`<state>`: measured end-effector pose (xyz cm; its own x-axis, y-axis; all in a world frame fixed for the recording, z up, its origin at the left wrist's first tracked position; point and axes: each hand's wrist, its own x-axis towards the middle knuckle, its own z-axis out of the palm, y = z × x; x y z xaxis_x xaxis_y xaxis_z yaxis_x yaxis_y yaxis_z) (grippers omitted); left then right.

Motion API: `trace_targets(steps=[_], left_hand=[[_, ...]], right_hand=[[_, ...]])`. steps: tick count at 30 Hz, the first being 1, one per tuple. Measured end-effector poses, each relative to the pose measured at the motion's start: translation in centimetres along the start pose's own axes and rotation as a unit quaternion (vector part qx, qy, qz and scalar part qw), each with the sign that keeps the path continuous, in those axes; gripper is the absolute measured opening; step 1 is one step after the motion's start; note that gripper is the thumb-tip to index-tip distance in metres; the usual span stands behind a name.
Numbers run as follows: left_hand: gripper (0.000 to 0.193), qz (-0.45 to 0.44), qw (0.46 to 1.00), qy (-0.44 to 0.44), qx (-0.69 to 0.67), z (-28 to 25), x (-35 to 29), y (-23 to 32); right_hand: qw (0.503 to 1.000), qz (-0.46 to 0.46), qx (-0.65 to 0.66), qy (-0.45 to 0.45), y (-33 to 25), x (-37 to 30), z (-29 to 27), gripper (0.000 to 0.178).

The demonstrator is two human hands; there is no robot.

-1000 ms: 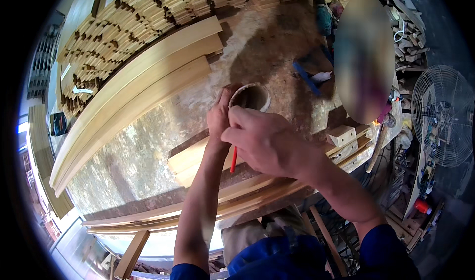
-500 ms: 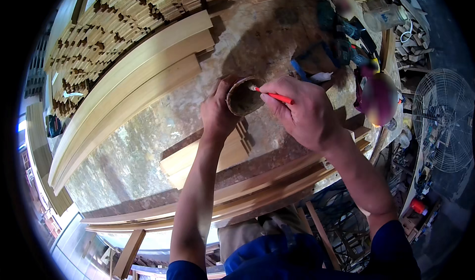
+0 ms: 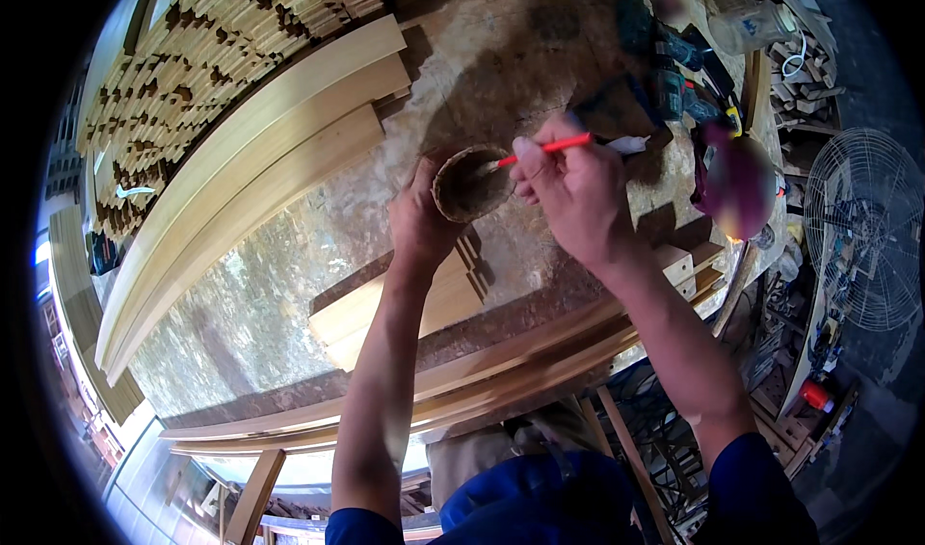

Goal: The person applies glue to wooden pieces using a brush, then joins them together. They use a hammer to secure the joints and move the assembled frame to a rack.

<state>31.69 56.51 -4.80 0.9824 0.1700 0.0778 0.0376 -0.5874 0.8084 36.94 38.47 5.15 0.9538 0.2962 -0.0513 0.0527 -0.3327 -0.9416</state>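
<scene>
My left hand (image 3: 421,210) is closed round the side of a round brown cup (image 3: 470,215), its rim crusted and its mouth tilted up toward me. Between the thumb and fingers of my right hand (image 3: 578,184) is a thin brush with a red handle (image 3: 562,144). The pale tip of the brush reaches over the cup's right rim into its mouth. What lies at the bottom of the cup is too dark to make out. Below my left hand, several short light wooden boards (image 3: 405,304) lie on the stained workbench (image 3: 260,285).
Long light boards (image 3: 251,179) lie at the left, with a big stack of wooden strips (image 3: 183,92) behind them. Power tools (image 3: 674,87), a clear jar (image 3: 747,29) and a purple object (image 3: 732,179) sit at the right. A wire fan guard (image 3: 865,227) stands beyond the bench's right edge.
My right hand has turned and shifted slightly, so the brush handle now slants up to the right instead of down. The cup has stayed nearly in place.
</scene>
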Motion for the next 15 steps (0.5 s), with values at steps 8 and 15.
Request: trace_targets(steps=[8,15], left_hand=[[0.064,-0.019,1.000,0.001,0.004,-0.3,-0.4,-0.6],[0.065,-0.029,0.996,-0.036,-0.073,0.0,-0.2,-2.6]], right_hand=[[0.997,-0.048,0.058,0.002,-1.6,-1.1,0.3,0.028],[0.983,-0.128,-0.132,0.000,2.4,-1.7,2.3,0.023]])
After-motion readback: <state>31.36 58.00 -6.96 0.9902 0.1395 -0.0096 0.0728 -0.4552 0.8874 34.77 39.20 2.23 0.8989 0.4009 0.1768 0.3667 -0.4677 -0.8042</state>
